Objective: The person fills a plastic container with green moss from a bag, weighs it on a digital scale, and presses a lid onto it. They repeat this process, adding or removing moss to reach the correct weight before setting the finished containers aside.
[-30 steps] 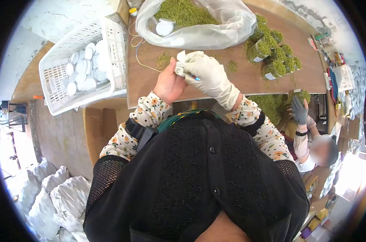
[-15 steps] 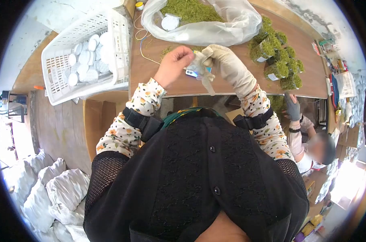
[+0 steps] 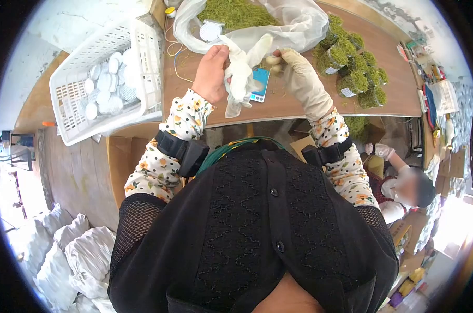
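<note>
A loose white glove (image 3: pixel 240 75) hangs from my left hand (image 3: pixel 211 73), which is bare and closed on it near the cuff or edge. The glove's limp fingers spread upward and to the right. My right hand (image 3: pixel 301 81) wears an off-white glove and is raised to the right of the loose one, apart from it. Its fingers are loosely bent, with nothing visible between them; one fingertip looks uncovered. Between the hands, a small blue digital scale (image 3: pixel 261 83) lies on the table (image 3: pixel 194 112), partly behind the loose glove.
A clear plastic bag (image 3: pixel 299 36) of green moss (image 3: pixel 236 14) lies open at the back, with a white round lid (image 3: pixel 211 31) on it. Several moss-filled containers (image 3: pixel 351 70) stand right. A white basket (image 3: pixel 69 117) of round lidded pieces is left. Another person (image 3: pixel 403 188) sits at lower right.
The bunched glove has opened out and moved left with my left hand. My right hand has come away from it. The other person's grey-gloved hand has left the table edge.
</note>
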A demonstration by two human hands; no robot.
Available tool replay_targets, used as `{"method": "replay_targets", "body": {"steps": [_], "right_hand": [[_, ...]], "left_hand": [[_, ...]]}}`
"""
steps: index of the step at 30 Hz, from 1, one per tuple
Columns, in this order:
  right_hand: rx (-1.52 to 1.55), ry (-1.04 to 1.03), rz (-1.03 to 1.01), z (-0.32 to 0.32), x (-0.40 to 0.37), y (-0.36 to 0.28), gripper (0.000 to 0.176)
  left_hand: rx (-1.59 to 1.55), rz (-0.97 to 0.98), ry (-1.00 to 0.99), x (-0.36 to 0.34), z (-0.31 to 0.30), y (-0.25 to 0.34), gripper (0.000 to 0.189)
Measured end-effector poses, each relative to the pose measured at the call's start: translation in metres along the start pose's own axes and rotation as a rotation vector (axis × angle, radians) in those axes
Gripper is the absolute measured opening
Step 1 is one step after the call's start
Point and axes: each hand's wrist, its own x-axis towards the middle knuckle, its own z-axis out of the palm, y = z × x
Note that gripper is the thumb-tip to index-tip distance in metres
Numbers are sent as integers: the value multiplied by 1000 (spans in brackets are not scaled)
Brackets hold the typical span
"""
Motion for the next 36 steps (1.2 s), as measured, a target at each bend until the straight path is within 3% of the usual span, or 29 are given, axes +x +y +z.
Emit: {"method": "replay_targets", "body": {"steps": [3, 6, 13, 16, 17, 20, 21, 24, 25, 28, 29, 32, 33, 36], "right_hand": [[-107, 75, -91, 0, -8, 2, 21], [-213, 166, -308, 15, -23, 8, 19], [-1187, -15, -812, 60, -46, 3, 26], [-1215, -115, -913, 56, -34, 2, 25], [-978, -189, -824, 55, -24, 3, 17], [-84, 77, -320, 53, -38, 1, 8], [-133, 3, -317, 44, -36, -9, 10], [-26, -87, -207, 28, -26, -15, 14], [-146, -53, -176, 24, -22, -14, 15], [-378, -18, -72, 36, -20, -20, 16], [-424, -36, -74, 37, -18, -18, 16], [-505, -102, -53, 40, -10, -13, 16], [-492, -128, -35, 43, -9, -14, 16], [-482, -149, -9, 49, -7, -14, 16]], "left_hand": [[-213, -67, 25, 8, 0, 2, 24], [-423, -125, 39, 9, -2, 6, 32], [-536, -81, 101, 14, 3, 2, 39], [-588, -93, 85, 14, 0, -2, 38], [-619, -99, 73, 14, -3, -3, 38], [-403, -20, 306, 15, -12, -2, 37], [-450, 0, 276, 26, -37, -12, 30], [-112, 70, 204, 31, -71, -20, 23], [-39, 66, 370, 27, -69, -28, 22], [545, 419, 348, 14, -59, -31, 25], [547, 486, 215, 7, -49, -25, 28], [937, 439, -23, -22, -3, 0, 27], [1013, 506, -65, -22, 3, 2, 25], [1025, 261, -238, -20, 1, 7, 16]]}}
